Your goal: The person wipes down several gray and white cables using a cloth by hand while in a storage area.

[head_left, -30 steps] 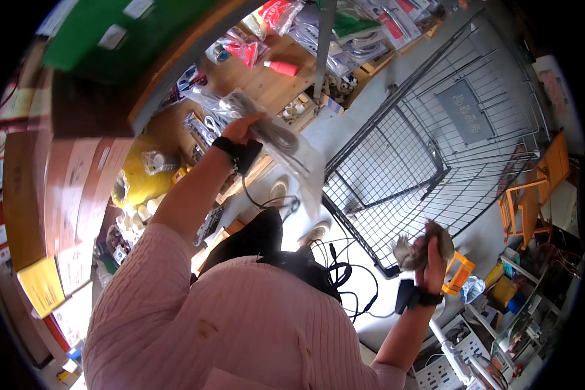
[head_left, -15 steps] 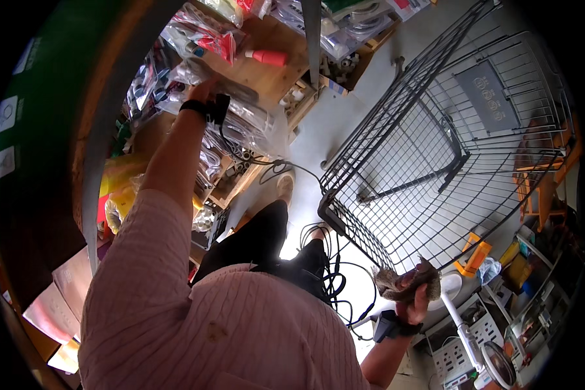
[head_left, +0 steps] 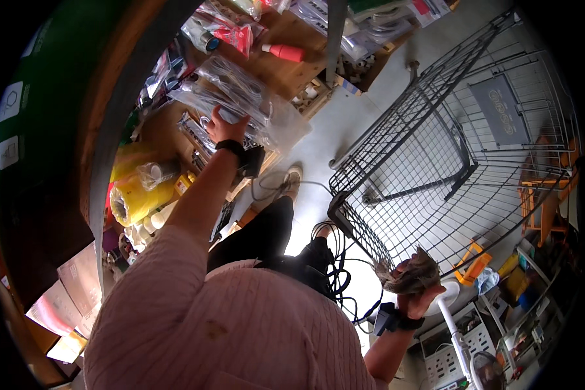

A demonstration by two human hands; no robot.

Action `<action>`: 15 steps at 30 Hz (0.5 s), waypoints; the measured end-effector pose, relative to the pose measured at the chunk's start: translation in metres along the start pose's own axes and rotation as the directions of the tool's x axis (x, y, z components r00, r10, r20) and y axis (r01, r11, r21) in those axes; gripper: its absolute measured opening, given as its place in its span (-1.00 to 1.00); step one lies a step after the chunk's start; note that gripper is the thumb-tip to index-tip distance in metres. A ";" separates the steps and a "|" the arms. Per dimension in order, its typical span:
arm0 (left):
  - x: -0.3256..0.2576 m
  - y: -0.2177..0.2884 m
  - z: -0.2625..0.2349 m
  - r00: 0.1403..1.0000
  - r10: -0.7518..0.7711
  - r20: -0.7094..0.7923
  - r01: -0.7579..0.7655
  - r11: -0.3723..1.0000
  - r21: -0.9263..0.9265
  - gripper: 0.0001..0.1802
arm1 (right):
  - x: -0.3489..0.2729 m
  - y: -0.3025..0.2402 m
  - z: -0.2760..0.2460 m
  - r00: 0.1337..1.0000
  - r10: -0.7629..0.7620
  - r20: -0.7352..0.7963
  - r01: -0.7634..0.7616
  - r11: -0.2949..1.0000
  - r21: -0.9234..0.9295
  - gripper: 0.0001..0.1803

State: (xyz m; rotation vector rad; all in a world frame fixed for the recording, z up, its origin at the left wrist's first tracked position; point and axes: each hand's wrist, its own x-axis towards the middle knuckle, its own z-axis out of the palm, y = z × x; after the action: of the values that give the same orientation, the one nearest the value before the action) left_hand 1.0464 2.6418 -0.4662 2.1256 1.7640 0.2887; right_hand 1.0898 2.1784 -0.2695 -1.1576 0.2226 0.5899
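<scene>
Already has a bag (head_left: 263,107) over the bench (head_left: 292,75) at a bent left hand (head_left: 229,128), grip unclear, and a rag (head_left: 415,275) in a curled right hand (head_left: 420,300).

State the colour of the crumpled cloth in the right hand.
Grey-brown; the cloth shows best in the head view.

Glossy plastic bag (head_left: 283,128), rough matt cloth (head_left: 412,275)
</scene>
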 end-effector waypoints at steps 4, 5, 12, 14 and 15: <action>0.013 -0.004 0.014 0.952 -0.306 -0.017 0.302 0.945 -0.124 0.11 | -0.006 0.002 -0.006 1.000 -0.006 -0.015 0.006 1.000 0.011 -0.03; 0.020 -0.001 0.016 0.919 -0.392 -0.039 0.382 0.912 -0.152 0.11 | -0.010 0.003 -0.009 1.000 0.000 -0.016 0.000 1.000 0.020 -0.03; 0.099 -0.087 0.033 0.835 -0.215 0.506 0.548 0.397 -0.736 -0.74 | -0.026 0.009 -0.021 0.996 0.025 -0.091 -0.016 0.995 0.098 -0.04; 0.087 -0.079 0.014 0.839 -0.135 0.527 0.543 0.255 -0.800 -0.82 | -0.028 0.007 -0.018 0.996 -0.003 -0.088 0.013 0.993 0.115 -0.07; 0.081 -0.076 0.001 0.839 -0.083 0.537 0.542 0.205 -0.815 -0.85 | -0.029 0.005 -0.018 0.997 -0.007 -0.073 0.016 0.992 0.123 -0.08</action>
State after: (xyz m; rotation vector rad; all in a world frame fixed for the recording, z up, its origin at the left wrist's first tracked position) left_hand 0.9946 2.7325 -0.5035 0.7675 1.1695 0.5869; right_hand 1.0650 2.1539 -0.2671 -1.0607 0.3098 0.5175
